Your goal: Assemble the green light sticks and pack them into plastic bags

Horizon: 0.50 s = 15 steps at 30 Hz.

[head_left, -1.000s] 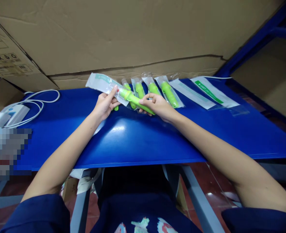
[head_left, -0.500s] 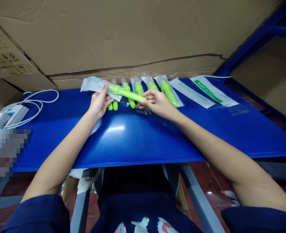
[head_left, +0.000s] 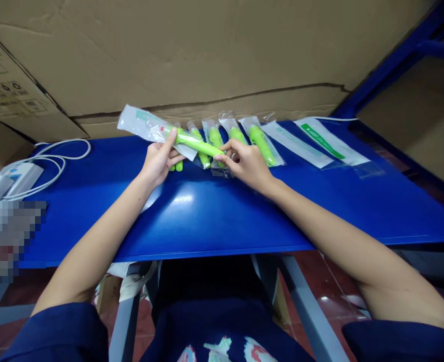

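Observation:
My left hand (head_left: 160, 160) is closed around a clear-and-white plastic sleeve (head_left: 141, 123), thumb on top, with a bright green light stick (head_left: 195, 143) partly inside it. The stick slants down to the right, and a small red spot shows near its upper end. At the stick's lower right end, my right hand (head_left: 247, 163) pinches the green tip between thumb and fingers. Behind the hands lie more green sticks, among them a bagged one (head_left: 261, 145) at the right of the row. Loose green sticks (head_left: 178, 165) lie partly hidden behind my left hand.
Flat printed sleeves (head_left: 333, 141) lie on the blue table (head_left: 222, 216), right of the row. White cables and a white adapter (head_left: 27, 176) are at the left, near a pixelated patch. A large cardboard sheet (head_left: 206, 55) stands along the back edge.
The sleeve's left end has risen and shifted slightly left, so sleeve and stick tilt more steeply. The sleeve's lower edge lies a little further right along the stick. Both hands keep their hold.

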Tool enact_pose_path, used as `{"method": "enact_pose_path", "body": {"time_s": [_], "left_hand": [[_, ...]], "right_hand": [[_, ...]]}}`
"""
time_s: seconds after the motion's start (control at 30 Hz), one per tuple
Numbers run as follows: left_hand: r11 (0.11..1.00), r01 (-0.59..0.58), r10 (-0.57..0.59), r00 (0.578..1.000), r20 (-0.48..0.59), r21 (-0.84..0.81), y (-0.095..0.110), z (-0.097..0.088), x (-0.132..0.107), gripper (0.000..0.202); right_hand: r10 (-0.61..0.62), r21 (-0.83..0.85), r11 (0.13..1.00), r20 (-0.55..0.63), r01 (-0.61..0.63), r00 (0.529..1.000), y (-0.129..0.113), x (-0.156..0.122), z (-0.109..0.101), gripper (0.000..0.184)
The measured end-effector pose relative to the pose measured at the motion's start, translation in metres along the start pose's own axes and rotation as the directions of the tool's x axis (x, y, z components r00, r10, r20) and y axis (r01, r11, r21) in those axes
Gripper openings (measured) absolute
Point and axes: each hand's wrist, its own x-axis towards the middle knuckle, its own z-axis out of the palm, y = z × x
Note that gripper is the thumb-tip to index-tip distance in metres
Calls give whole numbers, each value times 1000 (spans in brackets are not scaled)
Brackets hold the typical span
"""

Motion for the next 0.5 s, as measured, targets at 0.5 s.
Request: {"method": "enact_pose_path", "body": {"time_s": [0.5], "left_hand": [[999, 12, -4, 962, 274, -31, -15, 7, -14, 30]], "right_hand": [[-114, 0, 994, -67, 114, 991, 6, -1, 8, 58]]}}
